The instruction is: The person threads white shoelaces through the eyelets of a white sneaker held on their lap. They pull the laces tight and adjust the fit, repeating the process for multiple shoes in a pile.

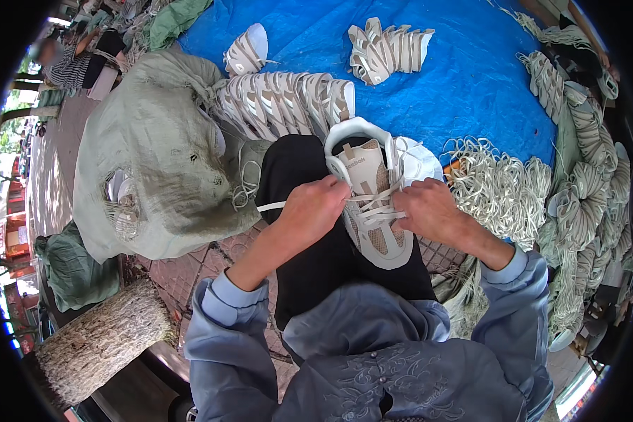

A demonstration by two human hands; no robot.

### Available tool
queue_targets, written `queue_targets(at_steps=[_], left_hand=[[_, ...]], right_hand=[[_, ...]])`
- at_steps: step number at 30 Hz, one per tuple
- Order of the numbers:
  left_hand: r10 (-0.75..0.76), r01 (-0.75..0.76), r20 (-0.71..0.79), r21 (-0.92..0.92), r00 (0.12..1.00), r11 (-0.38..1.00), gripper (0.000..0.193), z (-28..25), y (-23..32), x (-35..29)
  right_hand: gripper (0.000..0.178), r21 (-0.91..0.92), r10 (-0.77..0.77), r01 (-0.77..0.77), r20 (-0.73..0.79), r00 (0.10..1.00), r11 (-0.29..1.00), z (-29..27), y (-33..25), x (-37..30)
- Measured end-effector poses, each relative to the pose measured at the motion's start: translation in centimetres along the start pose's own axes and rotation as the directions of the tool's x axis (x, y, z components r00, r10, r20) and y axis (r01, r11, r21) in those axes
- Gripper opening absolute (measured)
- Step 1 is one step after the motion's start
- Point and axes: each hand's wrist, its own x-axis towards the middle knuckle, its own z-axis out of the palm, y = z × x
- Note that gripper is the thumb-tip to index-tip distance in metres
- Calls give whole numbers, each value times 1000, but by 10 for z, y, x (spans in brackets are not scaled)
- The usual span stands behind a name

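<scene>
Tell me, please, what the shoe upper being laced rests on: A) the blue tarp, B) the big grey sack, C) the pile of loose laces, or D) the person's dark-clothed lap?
D: the shoe upper lies on the dark lap, with the left hand and right hand pulling its laces.

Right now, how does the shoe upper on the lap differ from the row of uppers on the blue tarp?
The shoe upper on the lap lies alone, opened out flat, with laces threaded through it; the left hand and right hand hold those laces. The row of uppers stands packed on edge, untouched on the blue tarp, and no laces show on them. Both are white and beige.
</scene>
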Motion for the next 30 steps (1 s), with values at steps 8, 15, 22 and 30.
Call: queue_targets(at_steps=[8, 15, 22, 30], left_hand=[[-18, 17, 16, 75, 1000, 997, 6, 3, 1, 0], [105, -104, -213, 16, 971, 994, 12, 15, 35, -16], [-97, 35, -231, -258, 968, 966, 12, 30, 38, -12], [-152, 139, 13, -481, 988, 866, 15, 28, 48, -7]], right_hand=[[13, 422, 6, 11, -40, 999, 906, 18, 25, 3], [7, 125, -179, 225, -302, 937, 966, 11, 22, -6], [13, -123, -234, 204, -337, 912, 971, 30, 21, -3], [11, 959, -114, -120, 153, 982, 255, -36, 23, 3]])
